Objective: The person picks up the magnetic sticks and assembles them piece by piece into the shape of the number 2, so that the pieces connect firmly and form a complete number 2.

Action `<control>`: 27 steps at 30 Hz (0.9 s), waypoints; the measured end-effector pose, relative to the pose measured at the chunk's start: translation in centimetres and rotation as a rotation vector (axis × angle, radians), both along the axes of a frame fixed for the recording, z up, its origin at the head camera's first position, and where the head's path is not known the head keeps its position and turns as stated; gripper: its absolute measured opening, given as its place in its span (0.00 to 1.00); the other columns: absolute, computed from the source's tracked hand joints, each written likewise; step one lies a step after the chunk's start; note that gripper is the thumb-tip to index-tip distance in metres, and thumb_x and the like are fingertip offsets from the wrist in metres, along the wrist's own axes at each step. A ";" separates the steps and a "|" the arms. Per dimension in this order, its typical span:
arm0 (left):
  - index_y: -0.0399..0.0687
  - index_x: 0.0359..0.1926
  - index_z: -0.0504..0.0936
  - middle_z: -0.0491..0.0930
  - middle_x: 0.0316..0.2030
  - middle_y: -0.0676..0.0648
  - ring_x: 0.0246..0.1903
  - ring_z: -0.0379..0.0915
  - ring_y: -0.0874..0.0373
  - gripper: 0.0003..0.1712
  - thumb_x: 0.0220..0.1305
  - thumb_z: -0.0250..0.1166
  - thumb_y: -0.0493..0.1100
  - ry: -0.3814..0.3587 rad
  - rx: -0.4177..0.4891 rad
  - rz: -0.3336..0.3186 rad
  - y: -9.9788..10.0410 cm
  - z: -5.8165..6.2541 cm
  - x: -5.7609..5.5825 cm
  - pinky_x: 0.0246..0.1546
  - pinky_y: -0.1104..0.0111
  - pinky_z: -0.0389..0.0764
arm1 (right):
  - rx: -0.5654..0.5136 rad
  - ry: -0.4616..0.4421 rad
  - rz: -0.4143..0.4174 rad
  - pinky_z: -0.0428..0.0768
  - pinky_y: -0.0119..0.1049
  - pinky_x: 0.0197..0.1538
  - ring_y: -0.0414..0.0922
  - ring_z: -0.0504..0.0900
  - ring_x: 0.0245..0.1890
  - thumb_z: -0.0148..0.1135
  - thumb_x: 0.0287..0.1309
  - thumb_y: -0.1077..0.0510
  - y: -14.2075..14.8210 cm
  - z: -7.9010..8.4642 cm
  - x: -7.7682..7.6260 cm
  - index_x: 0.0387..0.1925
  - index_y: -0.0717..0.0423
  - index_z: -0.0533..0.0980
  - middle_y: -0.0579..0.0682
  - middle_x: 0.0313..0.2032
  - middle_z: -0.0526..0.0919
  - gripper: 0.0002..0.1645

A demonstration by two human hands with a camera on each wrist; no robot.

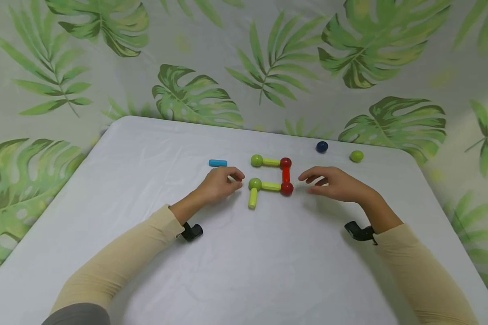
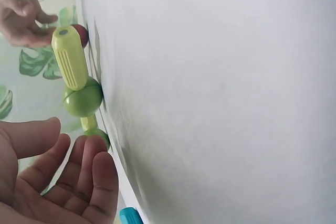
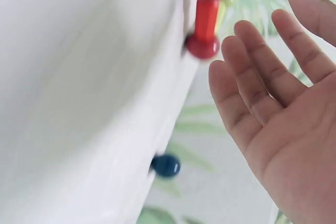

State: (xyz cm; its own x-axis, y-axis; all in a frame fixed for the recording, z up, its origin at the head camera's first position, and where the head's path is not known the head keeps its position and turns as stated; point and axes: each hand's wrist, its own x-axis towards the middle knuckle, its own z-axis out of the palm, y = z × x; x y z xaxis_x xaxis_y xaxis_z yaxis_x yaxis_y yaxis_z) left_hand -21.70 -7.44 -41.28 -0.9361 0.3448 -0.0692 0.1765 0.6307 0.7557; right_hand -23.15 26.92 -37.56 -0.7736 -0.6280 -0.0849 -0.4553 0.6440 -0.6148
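Observation:
On the white table lies a joined shape of balls and short rods. Its red rod (image 1: 286, 174) links two red balls, and yellow-green rods (image 1: 271, 186) run left from these to two green balls (image 1: 255, 183). Another yellow-green rod (image 2: 71, 59) points toward the person from the nearer green ball. Left of the shape my left hand (image 1: 222, 184) hovers with loosely bent fingers and holds nothing. My right hand (image 1: 335, 184) is to the right of the red balls, its fingers relaxed and apart from them. In the right wrist view the palm of that hand (image 3: 294, 114) shows bare.
A blue rod (image 1: 218, 163) lies just beyond the left hand. Toward the back right are a dark blue ball (image 1: 322, 146) and a loose green ball (image 1: 356, 156). Behind the table's far edge hangs a leaf-patterned cloth (image 1: 203, 97).

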 end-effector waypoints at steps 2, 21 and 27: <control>0.45 0.55 0.82 0.84 0.51 0.44 0.42 0.80 0.53 0.16 0.69 0.61 0.42 0.027 -0.009 -0.022 0.1 0.1 -0.2 0.34 0.72 0.79 | 0.002 0.024 -0.025 0.80 0.46 0.59 0.53 0.79 0.55 0.63 0.65 0.59 1.4 0.2 0.5 0.57 0.56 0.77 0.54 0.56 0.82 0.20; 0.49 0.61 0.80 0.80 0.59 0.48 0.48 0.81 0.54 0.21 0.68 0.62 0.38 0.138 -0.074 -0.300 1.3 -0.1 -2.8 0.47 0.67 0.81 | -0.008 0.066 -0.142 0.77 0.21 0.52 0.37 0.81 0.52 0.62 0.67 0.55 6.7 0.1 2.4 0.59 0.55 0.76 0.57 0.57 0.80 0.21; 0.51 0.58 0.83 0.81 0.58 0.50 0.50 0.79 0.55 0.18 0.67 0.63 0.40 0.085 -0.099 -0.364 1.6 0.0 -3.6 0.53 0.66 0.81 | 0.007 0.088 -0.168 0.76 0.19 0.51 0.33 0.80 0.50 0.62 0.67 0.55 7.7 0.1 2.4 0.58 0.54 0.77 0.55 0.55 0.81 0.20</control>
